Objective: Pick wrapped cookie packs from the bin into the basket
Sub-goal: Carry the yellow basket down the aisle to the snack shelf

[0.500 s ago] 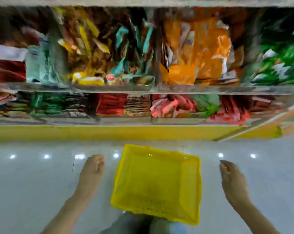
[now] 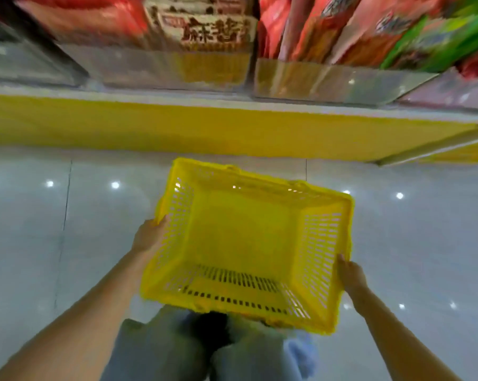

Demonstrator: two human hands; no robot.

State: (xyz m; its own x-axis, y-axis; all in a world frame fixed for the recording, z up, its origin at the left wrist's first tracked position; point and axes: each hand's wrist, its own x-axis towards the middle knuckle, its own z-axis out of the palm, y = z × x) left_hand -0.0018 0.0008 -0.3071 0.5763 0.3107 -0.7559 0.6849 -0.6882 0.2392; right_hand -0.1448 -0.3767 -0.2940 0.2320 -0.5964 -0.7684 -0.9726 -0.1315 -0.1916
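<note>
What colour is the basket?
The basket is plain yellow, with slotted walls; the head view shows it best.

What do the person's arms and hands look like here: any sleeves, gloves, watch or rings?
The left forearm and right forearm are bare to the frame's edge; no sleeves show. The left hand and right hand wear no gloves. No watch or band shows at either wrist; the blur hides anything as small as a ring.
</note>
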